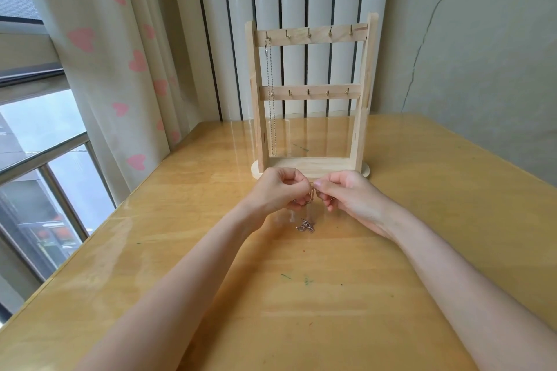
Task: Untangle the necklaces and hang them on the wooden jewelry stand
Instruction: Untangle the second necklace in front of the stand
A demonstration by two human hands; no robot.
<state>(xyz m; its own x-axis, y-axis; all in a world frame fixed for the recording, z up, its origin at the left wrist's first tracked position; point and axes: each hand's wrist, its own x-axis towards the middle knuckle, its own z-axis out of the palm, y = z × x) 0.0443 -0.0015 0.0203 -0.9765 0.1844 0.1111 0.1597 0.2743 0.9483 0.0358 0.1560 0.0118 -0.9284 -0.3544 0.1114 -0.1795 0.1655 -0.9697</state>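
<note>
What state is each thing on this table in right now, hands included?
Wooden jewelry stand: upright on the table.
Hanging necklace: hung from the top-left hook.
Tangled chain: partly bunched on the table, partly lifted.
Left hand: pinches the chain.
Right hand: pinches the chain.

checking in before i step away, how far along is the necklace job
Done: one silver chain necklace hangs from the leftmost top hook of the wooden jewelry stand. In hand: the left hand and right hand pinch a tangled chain between them, and its bunched end rests on the table. Left: freeing that tangle and hanging it; the other hooks are bare.
</note>
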